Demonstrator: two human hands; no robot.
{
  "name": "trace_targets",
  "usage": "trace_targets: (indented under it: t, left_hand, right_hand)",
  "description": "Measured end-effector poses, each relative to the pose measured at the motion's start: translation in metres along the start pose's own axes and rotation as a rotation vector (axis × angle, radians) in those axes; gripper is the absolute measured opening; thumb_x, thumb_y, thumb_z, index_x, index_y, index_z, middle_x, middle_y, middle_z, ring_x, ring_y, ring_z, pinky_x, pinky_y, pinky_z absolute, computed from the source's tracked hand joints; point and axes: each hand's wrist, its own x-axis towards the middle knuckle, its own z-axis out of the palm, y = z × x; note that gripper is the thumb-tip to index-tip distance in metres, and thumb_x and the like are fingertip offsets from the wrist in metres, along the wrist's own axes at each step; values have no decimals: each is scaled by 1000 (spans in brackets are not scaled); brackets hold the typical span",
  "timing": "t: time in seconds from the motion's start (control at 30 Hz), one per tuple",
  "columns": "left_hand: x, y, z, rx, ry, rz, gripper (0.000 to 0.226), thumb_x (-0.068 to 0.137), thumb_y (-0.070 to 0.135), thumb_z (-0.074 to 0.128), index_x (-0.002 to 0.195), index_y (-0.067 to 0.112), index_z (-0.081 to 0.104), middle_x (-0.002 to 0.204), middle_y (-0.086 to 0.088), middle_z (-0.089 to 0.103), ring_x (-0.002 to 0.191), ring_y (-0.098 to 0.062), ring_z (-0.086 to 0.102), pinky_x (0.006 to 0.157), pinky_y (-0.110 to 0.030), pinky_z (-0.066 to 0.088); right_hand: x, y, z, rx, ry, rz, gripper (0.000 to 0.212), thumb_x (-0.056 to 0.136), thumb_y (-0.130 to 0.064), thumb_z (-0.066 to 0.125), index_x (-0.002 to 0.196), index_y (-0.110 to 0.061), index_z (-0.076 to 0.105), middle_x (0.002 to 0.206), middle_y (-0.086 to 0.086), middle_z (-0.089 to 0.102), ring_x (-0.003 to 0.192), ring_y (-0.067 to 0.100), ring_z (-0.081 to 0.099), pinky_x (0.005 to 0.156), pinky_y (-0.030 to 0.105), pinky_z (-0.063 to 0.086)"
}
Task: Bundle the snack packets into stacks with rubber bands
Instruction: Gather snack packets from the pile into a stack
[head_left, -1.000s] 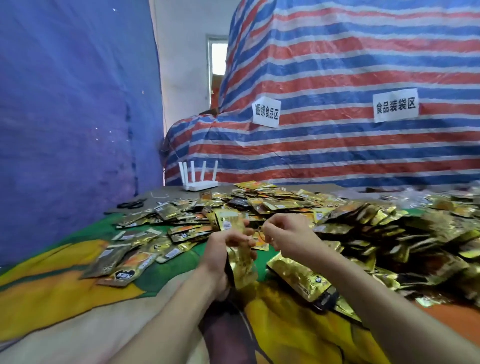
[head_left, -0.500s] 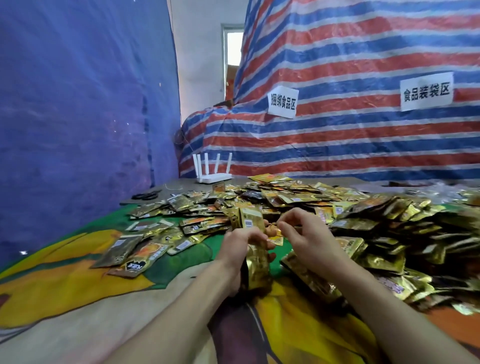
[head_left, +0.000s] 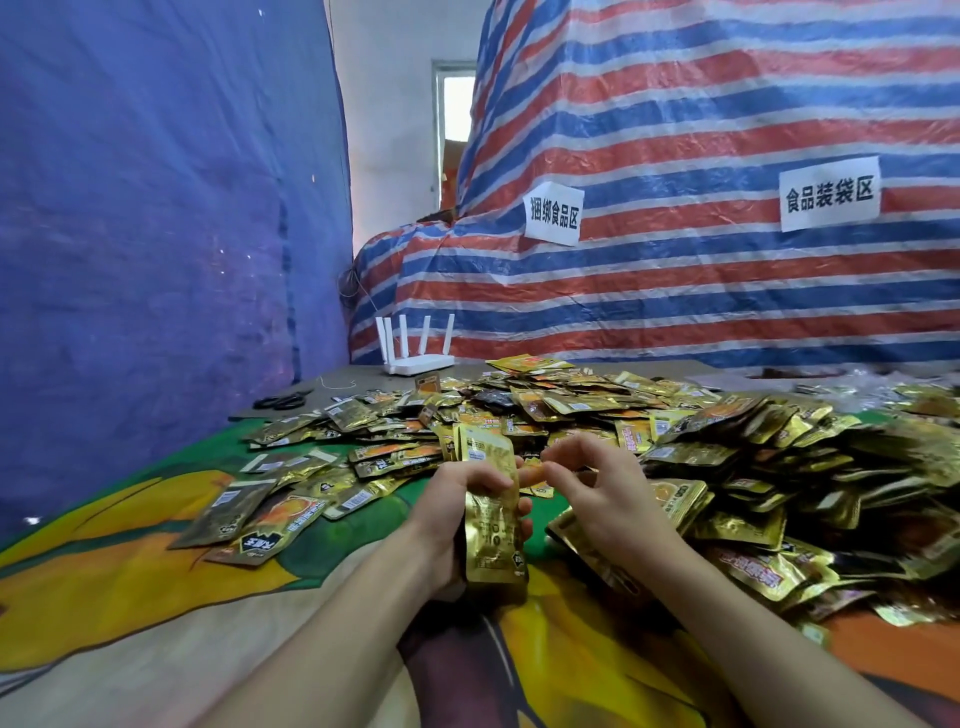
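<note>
Left hand (head_left: 457, 499): grip wrapped round an upright stack of gold foil snack packets (head_left: 491, 514), held just above the green-and-yellow cloth-covered bench (head_left: 130, 571). Right hand (head_left: 602, 493): fingers curled, thumb and forefinger close together just beside the stack's top; whether they pinch anything cannot be told. Heap of loose gold foil packets (head_left: 727, 441) lies behind and right.

A white router (head_left: 415, 358) with upright antennas stands on the bare grey far end of the table (head_left: 363, 376); black scissors (head_left: 283, 401) lie to its left and nearer, with a thin white thread (head_left: 337, 385) between them. Behind the router rises a red, white and blue striped tarp (head_left: 675, 291) bearing two white paper signs (head_left: 553, 214) (head_left: 829, 193) to the router's upper right. A blue tarp (head_left: 156, 234) hangs to its left, a bright window opening (head_left: 457, 109) shows above it, and a green and orange printed cloth (head_left: 104, 561) covers the table nearer than it.
</note>
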Motion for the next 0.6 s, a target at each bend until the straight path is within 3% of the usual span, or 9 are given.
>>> trace_targets:
  t: [0.1, 0.17, 0.23, 0.33, 0.43, 0.53, 0.6]
  left_hand:
    - [0, 1, -2, -16, -42, -35, 41, 63, 3, 57, 103, -1, 61, 79, -10, 61, 60, -20, 53, 58, -31, 50]
    - [-2, 2, -3, -68, -109, -27, 42, 62, 0, 56, 104, 1, 58, 79, -9, 57, 60, -20, 52, 59, -31, 49]
    - [-3, 4, -3, -125, -162, -8, 45, 63, -2, 54, 107, 1, 55, 81, -9, 56, 61, -20, 52, 59, -31, 48]
    - [1, 3, -3, -66, -74, 42, 44, 65, 2, 54, 107, -4, 64, 91, -13, 65, 62, -20, 56, 60, -33, 49]
    - [0, 0, -3, 19, -51, 20, 35, 66, 5, 55, 91, 0, 78, 103, -15, 67, 64, -19, 59, 61, -31, 49]
    - [-3, -1, -2, 121, -56, -35, 45, 62, 10, 60, 104, 4, 73, 83, -14, 68, 63, -23, 61, 56, -28, 52]
    - [-3, -1, -1, 171, -29, -58, 44, 61, 10, 60, 103, 5, 74, 76, -15, 65, 61, -24, 61, 56, -27, 53]
  right_hand:
    - [1, 3, -2, 9, 40, 12, 12, 97, -16, 64, 108, -16, 69, 100, -7, 68, 95, 4, 62, 82, 21, 51]
    - [4, 5, -5, -10, 54, 21, 17, 100, -15, 60, 113, -15, 71, 103, -8, 68, 95, -2, 60, 77, 6, 45]
    - [5, 7, -8, -32, 55, 33, 20, 101, -14, 58, 115, -14, 72, 101, -9, 67, 90, -9, 57, 72, 0, 41]
    - [4, 6, -9, 52, 45, 39, 16, 99, -16, 62, 112, -17, 70, 94, -13, 67, 84, -9, 61, 70, 5, 44]
    - [3, 0, -6, 263, 6, 56, 12, 96, -13, 66, 108, -16, 64, 82, -6, 74, 77, -2, 67, 66, 18, 48]
    - [3, 0, -2, 246, -1, 65, 11, 94, -12, 69, 104, -17, 64, 91, -3, 74, 89, 5, 69, 73, 22, 52]
    - [2, 3, 0, 194, 33, 78, 11, 94, -13, 69, 103, -16, 64, 100, 0, 70, 96, 11, 67, 78, 21, 53]
